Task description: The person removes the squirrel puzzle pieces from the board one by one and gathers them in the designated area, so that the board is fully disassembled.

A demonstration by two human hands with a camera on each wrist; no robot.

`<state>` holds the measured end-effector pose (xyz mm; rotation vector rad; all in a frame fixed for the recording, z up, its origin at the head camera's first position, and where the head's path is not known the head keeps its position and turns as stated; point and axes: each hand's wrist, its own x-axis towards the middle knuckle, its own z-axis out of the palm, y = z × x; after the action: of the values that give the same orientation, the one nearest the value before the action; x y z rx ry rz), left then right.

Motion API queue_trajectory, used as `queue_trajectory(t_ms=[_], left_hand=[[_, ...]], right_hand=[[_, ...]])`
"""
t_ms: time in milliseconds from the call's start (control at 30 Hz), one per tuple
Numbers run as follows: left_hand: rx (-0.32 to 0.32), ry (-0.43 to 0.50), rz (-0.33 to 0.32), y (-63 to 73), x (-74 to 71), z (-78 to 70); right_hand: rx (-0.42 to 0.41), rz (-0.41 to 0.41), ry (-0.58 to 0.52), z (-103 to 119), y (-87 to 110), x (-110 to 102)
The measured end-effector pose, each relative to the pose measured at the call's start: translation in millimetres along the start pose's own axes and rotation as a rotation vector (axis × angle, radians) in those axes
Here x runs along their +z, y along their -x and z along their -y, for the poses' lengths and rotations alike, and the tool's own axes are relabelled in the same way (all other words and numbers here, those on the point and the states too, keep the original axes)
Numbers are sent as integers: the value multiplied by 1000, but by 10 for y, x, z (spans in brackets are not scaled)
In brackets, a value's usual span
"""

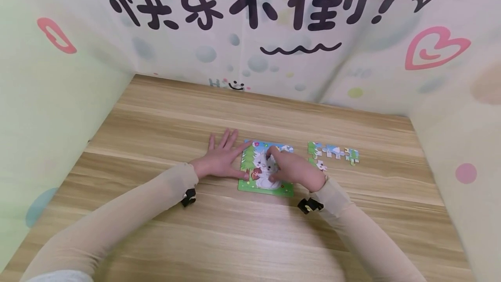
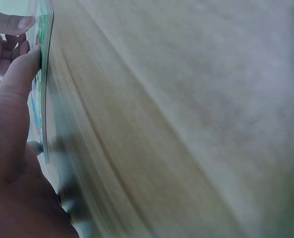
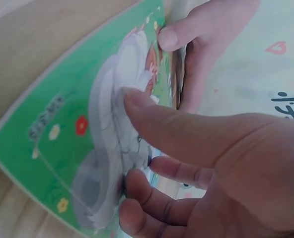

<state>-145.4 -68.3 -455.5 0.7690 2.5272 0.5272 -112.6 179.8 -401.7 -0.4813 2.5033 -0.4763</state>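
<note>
At a wood-grain table [image 1: 235, 234], seen from the head, a person in beige sleeves [image 1: 129, 212] leans both hands over a picture puzzle [image 1: 266, 189] of white cartoon animals, lying flat in front of them. The left hand [image 1: 221, 160] spreads its fingers wide, three reaching over the bare wood, with the index finger and thumb at the puzzle's left side. The right hand [image 1: 295, 169] arches over the picture's right half, thumb and index finger bent and apart. Just beyond it, to the right, loose puzzle pieces [image 1: 334, 151] lie on the table, three in a row and more below the row's left end. A printed cloth [image 1: 250, 64] with large dark Chinese characters and a pink heart [image 1: 434, 51] hangs behind.

From the left wrist, the puzzle shows almost edge-on, a thin board, with the left thumb [image 2: 32, 62] against it; the right hand's thumb and curled fingers appear close by.

From the right wrist, the right thumb [image 3: 154, 116] rests over a white animal, its fingers curled toward the board; whether they pinch a piece, I cannot tell. The left thumb touches the far edge, beyond a green border dotted with flowers.
</note>
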Motion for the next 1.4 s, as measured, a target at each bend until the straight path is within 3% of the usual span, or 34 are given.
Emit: queue_trajectory(t_ms=[367,1033,1233,1400], left_hand=[[9,-30,14,56,-80,-62],[2,-40,19,45,-72,-56],[4,-40,14,41,-70,-55],[5,-44,11,34,-63,-47]], right_hand=[[8,0,12,8,-2,-8],[-45,-41,9,-6,39,-3],[-88,-92,34,-21,46,35],[-145,-170,126,-26,56,72]])
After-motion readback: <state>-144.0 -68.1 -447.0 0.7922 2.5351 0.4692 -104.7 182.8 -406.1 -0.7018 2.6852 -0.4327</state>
